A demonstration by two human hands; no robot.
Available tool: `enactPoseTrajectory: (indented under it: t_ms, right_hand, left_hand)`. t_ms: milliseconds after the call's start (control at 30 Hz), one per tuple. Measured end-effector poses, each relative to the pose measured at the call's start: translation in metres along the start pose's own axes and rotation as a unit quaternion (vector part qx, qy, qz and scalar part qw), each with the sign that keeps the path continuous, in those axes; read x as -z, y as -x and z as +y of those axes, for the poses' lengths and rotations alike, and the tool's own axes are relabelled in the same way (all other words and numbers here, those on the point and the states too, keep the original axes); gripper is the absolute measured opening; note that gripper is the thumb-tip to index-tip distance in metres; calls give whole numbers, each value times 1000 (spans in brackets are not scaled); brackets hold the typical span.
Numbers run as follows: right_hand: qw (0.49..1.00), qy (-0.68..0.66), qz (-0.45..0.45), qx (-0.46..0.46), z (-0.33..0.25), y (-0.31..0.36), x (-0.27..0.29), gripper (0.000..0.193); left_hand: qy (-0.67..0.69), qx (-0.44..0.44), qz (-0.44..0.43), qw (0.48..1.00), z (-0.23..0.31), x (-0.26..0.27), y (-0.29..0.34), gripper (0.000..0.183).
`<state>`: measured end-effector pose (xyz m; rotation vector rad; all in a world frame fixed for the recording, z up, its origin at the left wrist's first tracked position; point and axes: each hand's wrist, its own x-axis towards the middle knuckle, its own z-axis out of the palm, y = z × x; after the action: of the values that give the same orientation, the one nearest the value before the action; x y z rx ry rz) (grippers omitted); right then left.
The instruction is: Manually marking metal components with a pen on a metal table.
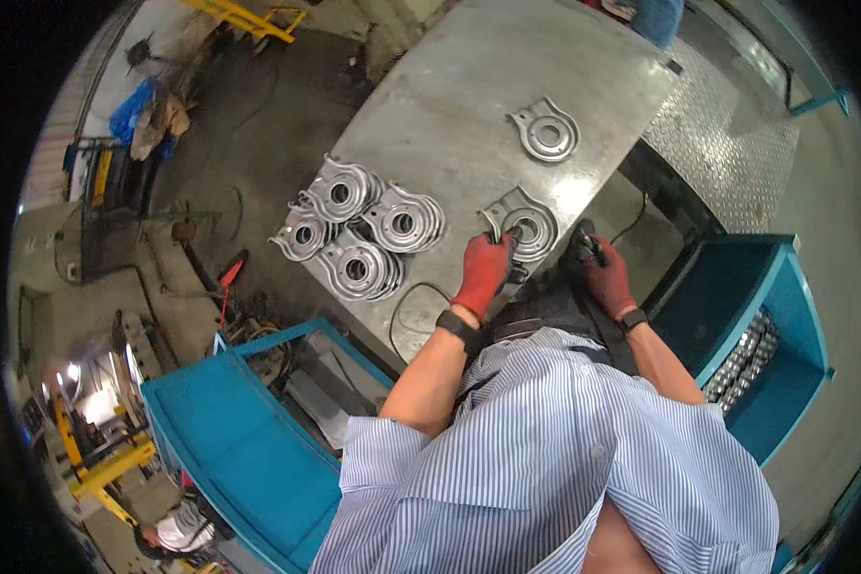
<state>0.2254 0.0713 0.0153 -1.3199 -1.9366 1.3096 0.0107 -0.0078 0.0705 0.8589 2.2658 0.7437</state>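
Note:
A grey stamped metal bracket [536, 222] with a round ringed hole lies at the near right edge of the metal table. My left hand [486, 268], in a red glove with dark fingertips, is closed on its near left edge. Just off the table edge, right of that bracket, my right hand [607, 275] wears a matching glove. Its fingers are curled; whatever they hold, if anything, is hidden by the dark fingertips. A second like bracket [548, 131] lies farther up the table. Several stacks of the same brackets [404, 220] stand at the table's left side.
The metal table [469, 86] stretches away in front of me. A blue bin [804, 316] with rows of shiny metal parts [742, 356] is at my right, a blue cart [244, 450] at my left. A thin cable loop [394, 320] hangs at the near table edge. Another person [184, 526] is far left.

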Motion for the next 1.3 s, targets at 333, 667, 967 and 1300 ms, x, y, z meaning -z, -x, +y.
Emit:
enactPoseTrajectory:
  t_ms: [333,667,967,1300]
  right_hand:
    - [998,36,-28,37,25,1,0,28]
    - [1000,7,-12,4,17,8,8,32]
    - [998,56,-14,-16,34,12,11,33]
    - [999,16,-17,-39,12,13,13,36]
  left_hand:
    - [-77,-16,346,935,-64,178,32,35]
    - [-246,79,365,895,-155,275,-45,38]
    - [-351,104,273,889,-169,278,-55,61]
    - [-304,192,338,870,-150,281,-23,84]
